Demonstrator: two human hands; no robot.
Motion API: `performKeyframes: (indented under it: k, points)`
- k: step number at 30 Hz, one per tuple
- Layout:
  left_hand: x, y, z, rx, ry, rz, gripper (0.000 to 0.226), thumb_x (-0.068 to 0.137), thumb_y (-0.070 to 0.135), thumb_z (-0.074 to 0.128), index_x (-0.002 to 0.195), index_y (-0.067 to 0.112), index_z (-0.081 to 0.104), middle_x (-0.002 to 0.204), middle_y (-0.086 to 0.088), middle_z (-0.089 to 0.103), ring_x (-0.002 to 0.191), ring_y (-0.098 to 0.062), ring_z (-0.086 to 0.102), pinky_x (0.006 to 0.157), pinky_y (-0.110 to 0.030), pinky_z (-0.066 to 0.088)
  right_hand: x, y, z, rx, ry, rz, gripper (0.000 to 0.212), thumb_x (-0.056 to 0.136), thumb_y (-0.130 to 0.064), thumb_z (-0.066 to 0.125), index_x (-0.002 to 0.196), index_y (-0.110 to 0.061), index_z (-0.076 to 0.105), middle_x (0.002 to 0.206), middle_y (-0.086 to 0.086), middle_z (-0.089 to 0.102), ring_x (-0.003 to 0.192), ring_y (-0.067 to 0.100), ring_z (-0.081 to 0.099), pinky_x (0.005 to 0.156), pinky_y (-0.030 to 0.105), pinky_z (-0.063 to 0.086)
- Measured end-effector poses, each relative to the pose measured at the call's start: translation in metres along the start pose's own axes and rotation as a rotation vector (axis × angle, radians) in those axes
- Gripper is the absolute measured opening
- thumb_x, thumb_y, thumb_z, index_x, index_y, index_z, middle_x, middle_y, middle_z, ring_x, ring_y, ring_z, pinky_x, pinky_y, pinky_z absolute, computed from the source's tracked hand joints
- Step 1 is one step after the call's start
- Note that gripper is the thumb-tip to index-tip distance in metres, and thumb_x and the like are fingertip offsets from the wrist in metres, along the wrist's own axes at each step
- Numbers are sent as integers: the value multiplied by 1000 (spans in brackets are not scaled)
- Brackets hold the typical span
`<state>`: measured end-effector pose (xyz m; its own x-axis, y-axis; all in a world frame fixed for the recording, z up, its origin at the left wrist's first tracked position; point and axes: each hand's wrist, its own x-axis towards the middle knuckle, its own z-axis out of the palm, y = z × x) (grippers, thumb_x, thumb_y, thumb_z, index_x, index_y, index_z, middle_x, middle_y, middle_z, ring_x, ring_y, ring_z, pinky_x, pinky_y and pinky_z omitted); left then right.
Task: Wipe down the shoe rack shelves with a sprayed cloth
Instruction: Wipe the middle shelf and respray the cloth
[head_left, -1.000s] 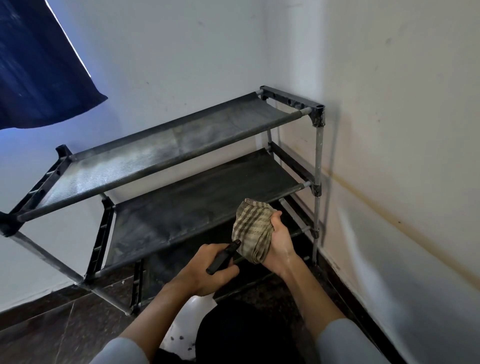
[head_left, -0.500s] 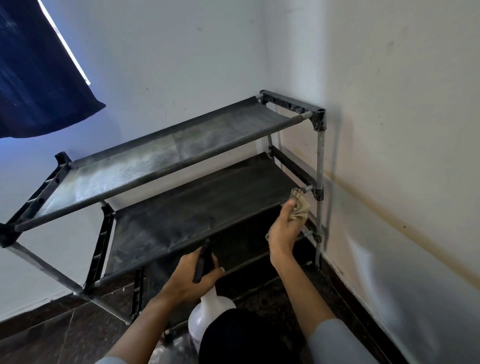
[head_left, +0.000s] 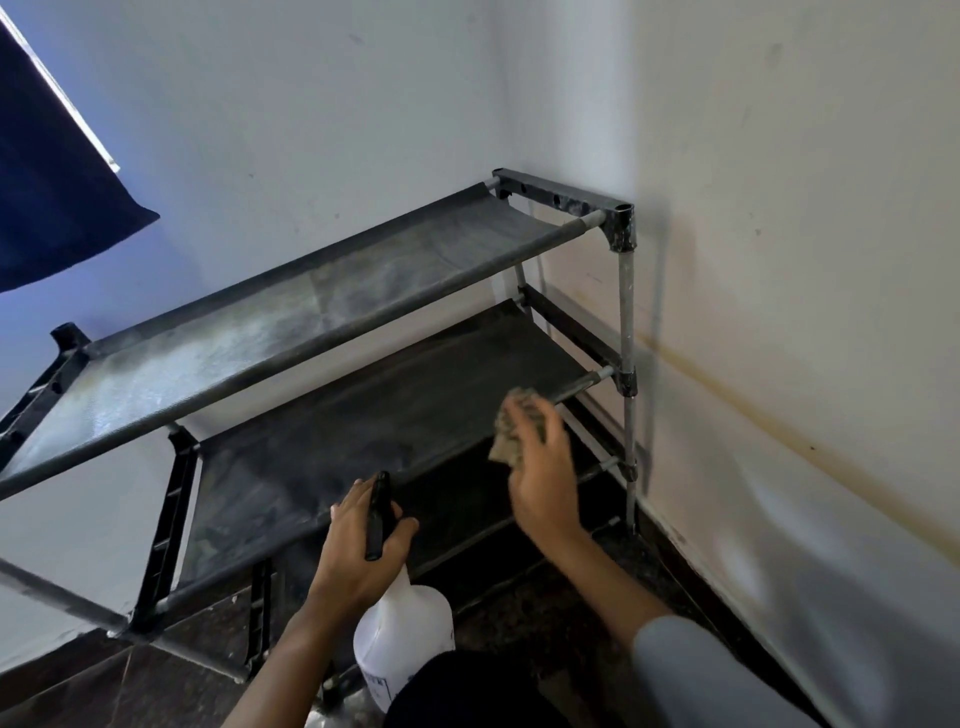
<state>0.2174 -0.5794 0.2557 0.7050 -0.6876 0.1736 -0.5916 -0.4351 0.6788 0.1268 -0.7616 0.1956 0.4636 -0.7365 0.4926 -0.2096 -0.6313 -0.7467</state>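
A grey-framed shoe rack (head_left: 626, 312) with dark fabric shelves stands in the room's corner. Its top shelf (head_left: 270, 332) looks dusty and pale; the middle shelf (head_left: 363, 426) is darker. My right hand (head_left: 543, 478) holds a beige checked cloth (head_left: 511, 431) against the right front part of the middle shelf; the hand is motion-blurred. My left hand (head_left: 363, 551) grips the black trigger head of a white spray bottle (head_left: 402, 644), held low in front of the rack.
White walls close the rack in behind and on the right (head_left: 779, 260). A dark blue curtain (head_left: 47, 197) hangs at the upper left. The floor (head_left: 93, 680) is dark tile. A dark-clothed knee (head_left: 467, 696) shows at the bottom.
My right hand carried the cloth from beside the bottle to the rack's right front post, then slid it left onto the middle shelf. My left hand lowered the spray bottle.
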Motion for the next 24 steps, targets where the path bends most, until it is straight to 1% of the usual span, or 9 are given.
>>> performKeyframes:
  k: [5,10,12,14,16,19,20,22,24]
  points:
    - [-1,2,-3,-45,-16,-15,17,80,24,64,83,9,58,75,-12,60,73,-27,59,87,-55,44,38,23,-20,66,246,228,66,78,18,52,137,-11,48,145,9,30,132,27,37,109,41,39]
    - [-1,5,-6,-64,-5,1,11,86,7,67,79,7,59,64,-12,57,59,-23,56,60,-39,45,-10,-22,22,260,17,127,64,89,6,50,147,-16,33,149,10,18,137,21,30,113,35,32]
    - [0,4,-7,-39,-4,13,11,86,3,66,79,6,58,64,-12,57,58,-21,55,59,-34,44,-17,-21,18,351,-116,72,61,89,9,47,143,-16,38,147,6,21,138,14,27,115,36,29]
    - [0,2,-9,-28,-2,10,11,86,3,66,79,6,58,64,-15,57,59,-28,56,60,-40,44,-10,-13,-3,470,-173,92,61,85,16,44,135,-19,49,141,2,31,134,10,34,115,34,30]
    - [-1,1,-10,-26,-5,17,10,86,3,67,82,6,58,65,-19,57,60,-34,57,62,-47,47,6,-5,-28,520,-34,109,64,82,22,44,126,-24,53,134,6,42,126,14,45,110,27,37]
    - [-1,2,-10,-31,-7,37,12,84,8,70,90,9,59,67,-19,60,62,-34,59,64,-49,49,40,12,-49,378,212,149,65,83,19,47,137,-17,46,138,9,42,126,18,43,102,8,33]
    - [-1,3,-10,-41,-6,29,12,84,12,70,90,9,60,67,-19,60,63,-36,59,63,-48,49,48,15,-50,294,216,173,64,85,13,50,141,-17,41,140,8,41,128,20,40,103,11,33]
    - [-1,5,-11,-62,-13,-6,17,79,24,68,87,10,60,66,-19,59,63,-36,59,61,-46,48,48,11,-35,154,150,232,64,88,2,54,143,-26,39,147,5,32,132,26,31,108,33,35]
    - [-1,5,-12,-65,-23,-29,21,75,31,63,83,12,61,62,-16,58,57,-28,58,57,-40,46,24,-5,-10,176,49,178,65,87,-1,55,141,-33,42,149,-2,19,139,30,21,110,50,33]
